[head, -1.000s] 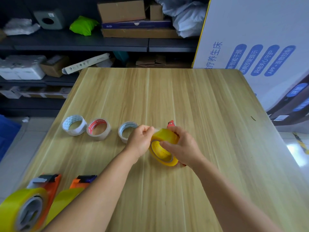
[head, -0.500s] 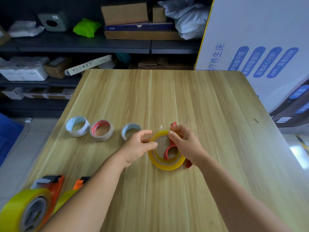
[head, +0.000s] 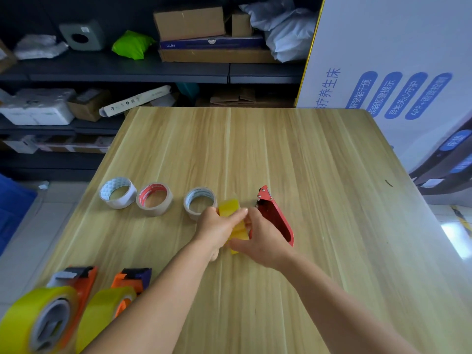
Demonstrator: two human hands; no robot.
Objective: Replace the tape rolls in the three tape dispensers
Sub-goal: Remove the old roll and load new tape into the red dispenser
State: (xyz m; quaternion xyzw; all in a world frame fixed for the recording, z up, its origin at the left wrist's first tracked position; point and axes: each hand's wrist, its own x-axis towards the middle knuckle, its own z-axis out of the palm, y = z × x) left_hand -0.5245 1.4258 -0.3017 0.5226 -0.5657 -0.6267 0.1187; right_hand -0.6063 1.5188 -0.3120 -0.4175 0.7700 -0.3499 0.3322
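A yellow tape roll [head: 229, 208] stands on edge at mid table, gripped by my left hand [head: 217, 228] from the left and by my right hand [head: 260, 238] from the right. The red tape dispenser [head: 277, 218] lies on the table just right of the roll, apart from it, beside my right hand. Three spare rolls sit in a row to the left: a white one [head: 118, 192], a red-cored one [head: 154, 199] and a blue-cored one [head: 199, 204]. Two orange dispensers [head: 81, 279] [head: 130, 279] with yellow rolls lie at the near left.
The wooden table [head: 319, 175] ends at a dark shelf [head: 127, 72] with boxes and bags behind it. A white printed board [head: 396, 60] stands along the right edge. A blue bin [head: 12, 213] sits on the floor at left.
The yellow roll has come off the red dispenser and turned from lying around it to standing on edge, a little to the left. Both hands now hold the roll.
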